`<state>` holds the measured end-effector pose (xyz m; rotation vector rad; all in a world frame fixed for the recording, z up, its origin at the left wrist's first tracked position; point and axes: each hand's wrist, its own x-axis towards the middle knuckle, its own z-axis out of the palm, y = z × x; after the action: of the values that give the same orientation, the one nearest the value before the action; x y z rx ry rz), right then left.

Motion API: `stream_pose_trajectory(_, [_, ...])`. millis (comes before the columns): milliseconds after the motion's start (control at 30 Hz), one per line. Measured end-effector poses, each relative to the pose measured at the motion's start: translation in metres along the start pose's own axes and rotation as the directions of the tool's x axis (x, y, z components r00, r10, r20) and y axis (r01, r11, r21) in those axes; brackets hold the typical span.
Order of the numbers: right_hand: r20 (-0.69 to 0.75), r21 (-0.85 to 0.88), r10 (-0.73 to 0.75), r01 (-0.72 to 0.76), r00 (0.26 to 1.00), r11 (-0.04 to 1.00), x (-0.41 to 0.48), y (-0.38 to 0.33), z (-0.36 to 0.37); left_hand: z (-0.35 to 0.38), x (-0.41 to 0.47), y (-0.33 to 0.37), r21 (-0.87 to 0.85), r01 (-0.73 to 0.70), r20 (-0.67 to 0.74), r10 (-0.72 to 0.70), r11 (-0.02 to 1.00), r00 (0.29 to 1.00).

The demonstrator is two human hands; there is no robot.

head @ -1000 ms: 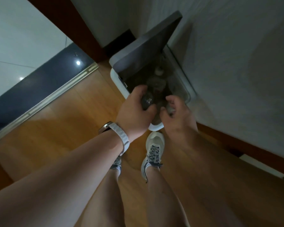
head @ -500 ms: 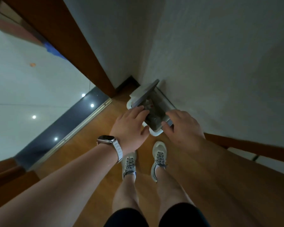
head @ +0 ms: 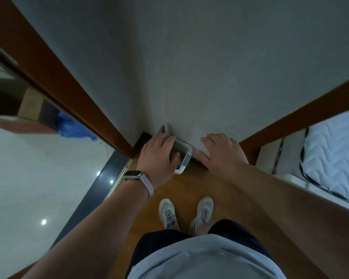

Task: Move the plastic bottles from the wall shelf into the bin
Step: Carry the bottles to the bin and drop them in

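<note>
The white bin [head: 184, 165] stands on the wooden floor in the wall corner, its grey lid [head: 162, 129] tipped up against the wall. Its dark inside is too dim to make out any bottles. My left hand [head: 158, 156], with a watch on the wrist, hovers over the bin's left half, fingers spread and empty. My right hand [head: 222, 153] floats to the right of the bin near the wall, fingers apart, holding nothing. No wall shelf is in view.
A brown door frame [head: 73, 93] runs diagonally at the left, with a dark threshold [head: 101, 184] and pale tiled floor beyond. A bed with a white quilted mattress [head: 330, 158] lies at the right. My two shoes [head: 185, 212] stand on the wooden floor below the bin.
Both hands let go of the bottles into the bin and pulled up and away, now empty. The view rose as I straightened, so the bin looks much smaller.
</note>
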<state>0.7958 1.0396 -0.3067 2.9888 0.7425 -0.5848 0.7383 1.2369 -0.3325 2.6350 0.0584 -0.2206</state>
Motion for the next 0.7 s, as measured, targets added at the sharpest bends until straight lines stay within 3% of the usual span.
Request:
stream_pose_trajectory(333, [-0.185, 0.003, 0.153, -0.155, 0.971, 0.988, -0.118, 0.087, -0.040, -0.013, -0.004, 0.136, 0.244, -0.408, 0.067, 0.404, 0.880, 0.912])
stream_pose_trajectory(533, [-0.293, 0.081, 0.274, -0.262, 0.916, 0.962, -0.229, 0.171, -0.041, 0.020, -0.018, 0.254, 0.302, -0.581, 0.133, 0.570, 0.756, 0.811])
stream_pose_trajectory(700, [-0.345, 0.176, 0.450, -0.415, 0.823, 0.893, -0.335, 0.260, -0.024, 0.065, -0.029, 0.372, 0.302, -0.744, 0.153, 0.740, 0.596, 0.655])
